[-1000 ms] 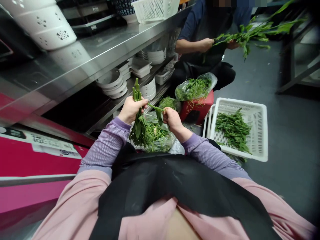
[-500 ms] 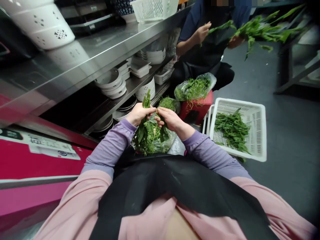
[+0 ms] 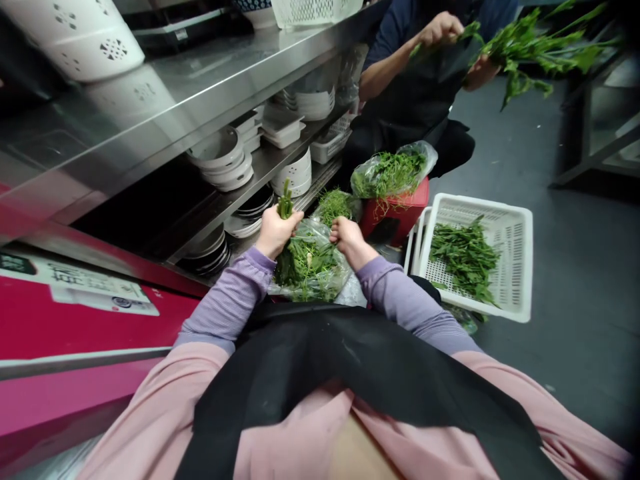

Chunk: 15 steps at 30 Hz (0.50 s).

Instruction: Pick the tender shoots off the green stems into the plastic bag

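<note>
Mid-frame, the left hand [image 3: 276, 231] is clasping a bunch of greens [image 3: 285, 205]; the curled right hand [image 3: 347, 240] is hiding any contents. A seemingly finished pile [image 3: 464, 260] is lying in the basket [image 3: 524, 260] at frame right; the central bag [image 3: 338, 275] is holding more.

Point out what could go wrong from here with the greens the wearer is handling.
Two possible risks:

1. The left hand grips the bunch of greens by its stems, leaves hanging down close to the nearer plastic bag; a loosened grip might let stalks drop in among the greens there.

2. Strands from the farther plastic bag hang over the edge of the red stool, so a knock could pull some down.
</note>
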Available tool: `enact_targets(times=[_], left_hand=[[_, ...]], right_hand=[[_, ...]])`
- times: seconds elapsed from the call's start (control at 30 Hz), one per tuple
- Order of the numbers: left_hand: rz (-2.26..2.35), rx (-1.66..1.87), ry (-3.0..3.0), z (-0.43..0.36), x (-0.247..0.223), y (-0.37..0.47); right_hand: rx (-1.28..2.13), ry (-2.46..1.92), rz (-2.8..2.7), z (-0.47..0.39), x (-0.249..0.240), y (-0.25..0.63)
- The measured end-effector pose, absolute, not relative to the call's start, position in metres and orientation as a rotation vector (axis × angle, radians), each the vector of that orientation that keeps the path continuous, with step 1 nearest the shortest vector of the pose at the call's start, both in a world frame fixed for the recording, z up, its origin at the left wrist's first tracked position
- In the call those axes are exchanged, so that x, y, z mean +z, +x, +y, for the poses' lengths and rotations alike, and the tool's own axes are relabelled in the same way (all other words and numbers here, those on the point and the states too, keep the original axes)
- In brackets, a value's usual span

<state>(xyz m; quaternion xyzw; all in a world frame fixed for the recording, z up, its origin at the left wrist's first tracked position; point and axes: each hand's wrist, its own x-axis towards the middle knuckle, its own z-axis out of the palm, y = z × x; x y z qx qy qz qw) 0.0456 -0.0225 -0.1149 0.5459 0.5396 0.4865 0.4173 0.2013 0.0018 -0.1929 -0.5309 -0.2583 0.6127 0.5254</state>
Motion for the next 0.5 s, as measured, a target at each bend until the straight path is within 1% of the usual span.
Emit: enact_targets(times=[0.07, 0.1, 0.17, 0.23, 0.3, 0.37, 0.5], left_hand=[[1.376, 1.116, 1.276, -0.013, -0.118, 0.035], [1.397, 1.034, 1.208, -0.007, -0.120, 0.029], [1.457, 0.934, 1.055, 0.005, -0.124, 0.018], [1.458, 0.909, 0.970, 0.013, -0.124, 0.011], [1.370, 0.893, 0.959, 0.016, -0.120, 0.008], [1.249, 0.866, 0.960, 0.013, -0.112, 0.009], [1.011, 0.831, 0.965, 0.000, -0.099, 0.014]], right_hand=[[1.440, -1.317, -0.526, 0.007, -0.202, 0.219], [1.420, -1.310, -0.566, 0.007, -0.204, 0.226], [1.332, -1.288, -0.758, 0.002, -0.205, 0.232], [1.196, -1.253, -1.077, -0.008, -0.200, 0.225], [1.083, -1.210, -1.384, -0.018, -0.192, 0.210], [1.031, -1.173, -1.563, -0.025, -0.181, 0.192], [1.000, -1.079, -1.621, -0.029, -0.165, 0.166]])
